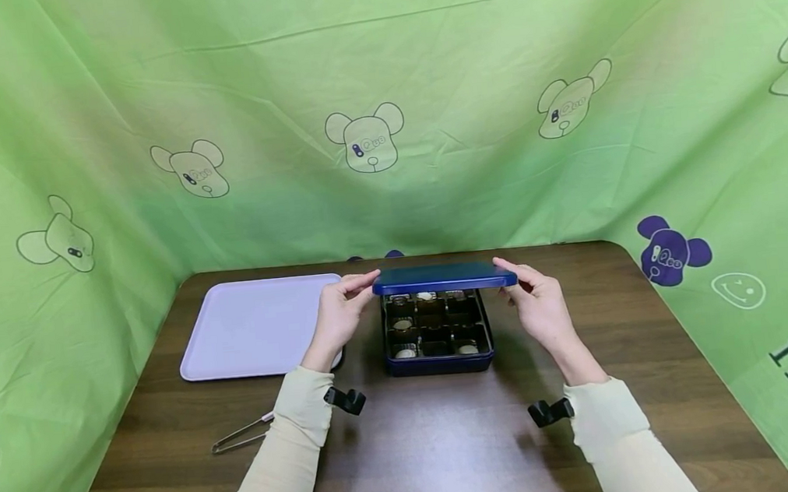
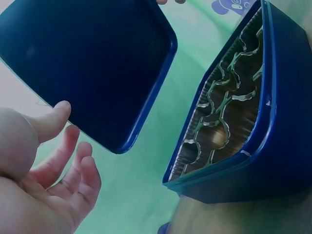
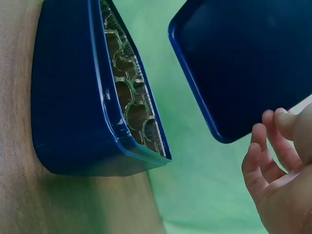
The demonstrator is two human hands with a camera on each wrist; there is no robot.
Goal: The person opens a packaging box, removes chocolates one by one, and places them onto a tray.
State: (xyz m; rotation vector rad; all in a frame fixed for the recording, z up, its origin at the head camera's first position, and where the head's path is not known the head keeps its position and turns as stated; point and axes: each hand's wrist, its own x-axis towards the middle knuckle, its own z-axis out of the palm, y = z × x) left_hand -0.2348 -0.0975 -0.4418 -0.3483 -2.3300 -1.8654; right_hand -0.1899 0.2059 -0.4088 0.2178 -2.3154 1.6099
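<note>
A dark blue lid [image 1: 443, 279] hangs above the back part of a dark blue box [image 1: 439, 365], apart from it. My left hand [image 1: 339, 313] pinches the lid's left edge between thumb and fingers; in the left wrist view the thumb [image 2: 51, 122] lies against the rim. On the opposite side my right hand [image 1: 538, 307] pinches the lid's right edge. Inside the box is a divided plastic insert [image 1: 434, 335]; several of its compartments hold round pale-topped pieces, while others look dark. The lid hides the box's rear edge.
A lavender tray [image 1: 253, 328] lies on the wooden table [image 1: 441, 461] to the left, partly behind my left hand. Metal tongs [image 1: 238, 435] rest in front of it, partly covered by the left sleeve. A green printed curtain [image 1: 460, 193] hangs around the table.
</note>
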